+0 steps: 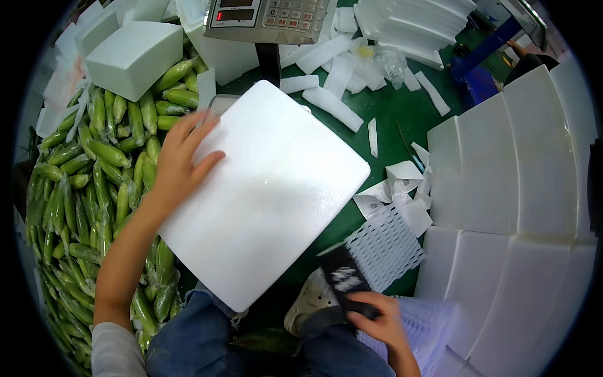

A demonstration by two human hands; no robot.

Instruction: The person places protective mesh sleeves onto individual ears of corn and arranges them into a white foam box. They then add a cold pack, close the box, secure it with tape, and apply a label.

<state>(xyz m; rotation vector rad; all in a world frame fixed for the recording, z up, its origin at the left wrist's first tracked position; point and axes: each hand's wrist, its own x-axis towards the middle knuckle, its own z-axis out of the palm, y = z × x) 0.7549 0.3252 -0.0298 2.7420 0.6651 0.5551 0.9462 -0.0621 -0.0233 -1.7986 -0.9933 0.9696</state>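
Observation:
A white foam box or lid [270, 195] with rounded corners lies tilted in front of me, its flat top toward me. My left hand [184, 160] rests on its upper left edge, fingers spread and thumb on the white surface. Over by my right knee, my right hand [377, 317] is wrapped round the handle of a black tool [344, 276] with white markings, which looks like a tape dispenser and is a little blurred. Past the box's far corner, a metal scale pan [222, 102] partly shows.
Long green vegetables in clear film [107, 169], like zucchini, are heaped at left. A scale display [270, 19] stands at the far side. White foam boxes [490, 163] are stacked at right. Foam strips [333, 107], paper scraps [389, 188] and foam netting [386, 242] litter the green floor.

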